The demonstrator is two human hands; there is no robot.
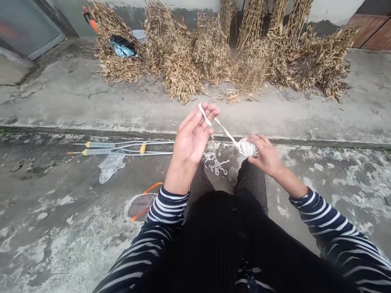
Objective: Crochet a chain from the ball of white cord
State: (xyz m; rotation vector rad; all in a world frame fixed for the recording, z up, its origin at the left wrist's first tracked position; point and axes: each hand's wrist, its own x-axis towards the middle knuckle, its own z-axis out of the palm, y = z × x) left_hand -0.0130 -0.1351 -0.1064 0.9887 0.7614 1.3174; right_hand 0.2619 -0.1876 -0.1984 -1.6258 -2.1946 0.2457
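My right hand (pixel 266 154) is closed around a small white ball of string (pixel 247 147), held above my right knee. A taut white strand (pixel 224 131) runs up and left from the ball to my left hand (pixel 193 136). The fingers of that hand pinch the strand near its tips, palm turned toward me. A loose tangle of the same string (pixel 216 163) lies on the concrete between my knees. Both sleeves are dark with white stripes.
Two metal crutches (pixel 119 147) lie on the ground to the left, beside a crumpled clear plastic bag (pixel 110 166). A mesh bag with an orange rim (pixel 141 206) rests near my left elbow. Bundles of dry brown stalks (pixel 214 53) lean against the far wall beyond a concrete step.
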